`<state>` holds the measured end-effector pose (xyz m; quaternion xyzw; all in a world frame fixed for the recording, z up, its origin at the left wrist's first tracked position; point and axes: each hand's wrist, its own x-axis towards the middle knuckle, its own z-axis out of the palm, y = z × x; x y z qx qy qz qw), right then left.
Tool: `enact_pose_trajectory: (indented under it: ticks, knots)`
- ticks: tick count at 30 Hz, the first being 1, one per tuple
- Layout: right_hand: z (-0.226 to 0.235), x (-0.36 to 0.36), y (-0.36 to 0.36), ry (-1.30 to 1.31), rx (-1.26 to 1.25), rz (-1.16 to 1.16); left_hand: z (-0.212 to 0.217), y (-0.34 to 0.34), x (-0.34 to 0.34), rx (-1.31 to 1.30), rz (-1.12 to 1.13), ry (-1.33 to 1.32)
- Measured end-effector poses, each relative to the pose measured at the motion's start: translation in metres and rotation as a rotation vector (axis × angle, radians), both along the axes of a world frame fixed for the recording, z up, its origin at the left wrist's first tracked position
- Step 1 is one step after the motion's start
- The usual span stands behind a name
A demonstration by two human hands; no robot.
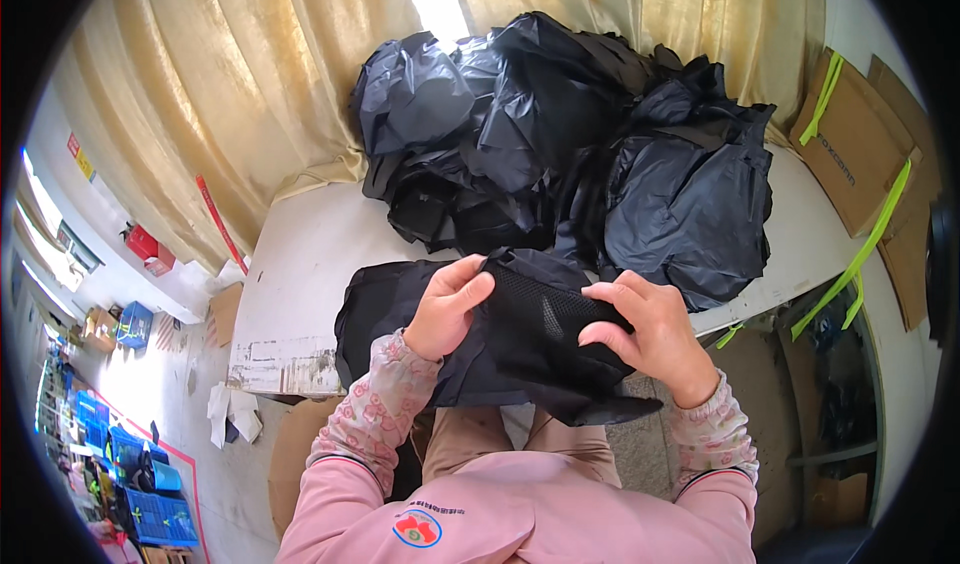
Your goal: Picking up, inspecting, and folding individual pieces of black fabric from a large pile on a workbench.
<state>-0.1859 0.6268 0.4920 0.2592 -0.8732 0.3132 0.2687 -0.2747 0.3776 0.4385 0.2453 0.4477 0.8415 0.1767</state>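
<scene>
A piece of black mesh fabric [545, 314] is held up in front of me, over the table's near edge. My left hand [447, 307] is closed on its upper left edge, with the thumb on top. At the right side of the mesh is my right hand [650, 332], its thumb and forefinger apart with mesh showing between them; its other fingers are partly hidden. Beneath lies a flat black fabric piece [385, 309], hanging past the table edge toward my lap. A dark flap of the cloth droops at the lower right.
Black crumpled pieces like plastic or coated fabric [560, 94] form a big heap on the white table [300, 254]. Curtains [240, 84] hang behind. Flattened cardboard [850, 169] with yellow-green straps leans at the right. Blue crates [160, 514] stand on the floor at the left.
</scene>
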Motion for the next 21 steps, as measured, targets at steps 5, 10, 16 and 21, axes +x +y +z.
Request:
enact_pose_trajectory:
  ticks: [5, 10, 16, 21]
  knots:
    - [-0.003, 0.001, -0.006, 0.051, 0.132, 0.048, 0.002, 0.002, -0.013, -0.128, 0.002, -0.105]
    - [-0.001, 0.004, -0.004, 0.01, 0.179, 0.008, -0.002, 0.006, -0.017, -0.112, 0.018, -0.325]
    - [0.003, 0.003, 0.006, -0.03, 0.18, -0.068, -0.003, -0.004, -0.014, -0.763, 0.074, 0.539]
    - [0.032, -0.016, 0.031, 0.0, -0.138, -0.283, -0.067, -0.039, -0.037, -0.728, 0.12, 0.306]
